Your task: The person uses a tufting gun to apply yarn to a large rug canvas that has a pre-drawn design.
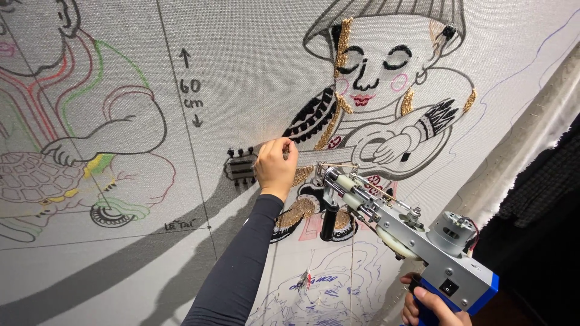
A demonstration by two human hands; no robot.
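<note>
The tufting gun [393,232] lies on a slant, its long axis running from the blue grip at lower right up-left to the needle tip, which touches the grey cloth [241,72]. The right hand [426,306] wraps its fingers around the grip (partly cut off by the frame). The left hand [275,169] rests against the cloth just left of the tip, fingers curled, pinching near the drawn guitar neck [241,166].

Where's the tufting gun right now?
In the head view, the silver and blue tufting gun sits lower right, held by the right hand, its tip at the grey cloth beside the left hand.
</note>
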